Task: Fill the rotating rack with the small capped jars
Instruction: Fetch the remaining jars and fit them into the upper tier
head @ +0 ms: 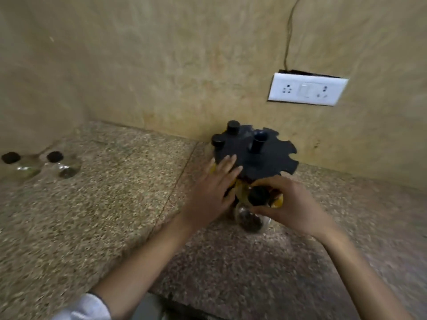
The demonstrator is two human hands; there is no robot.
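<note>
While filling goes on, black notched rotating rack [256,155] sitting against the wall, two capped jars [225,135] already slotted at its far-left edge. Left hand [208,192] flat, fingers spread on its near-left rim, probably steadying it. Right hand [286,204] pinched round a black-capped jar [250,213] at its near edge, likely lining up a notch. Two spare jars [41,163] well left of it.

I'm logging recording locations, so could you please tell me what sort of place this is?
Probably a home kitchen corner: a speckled stone counter against a plastered wall, a wall socket plate, and a black rotating rack of capped jars, with two more jars waiting at the left.
</note>
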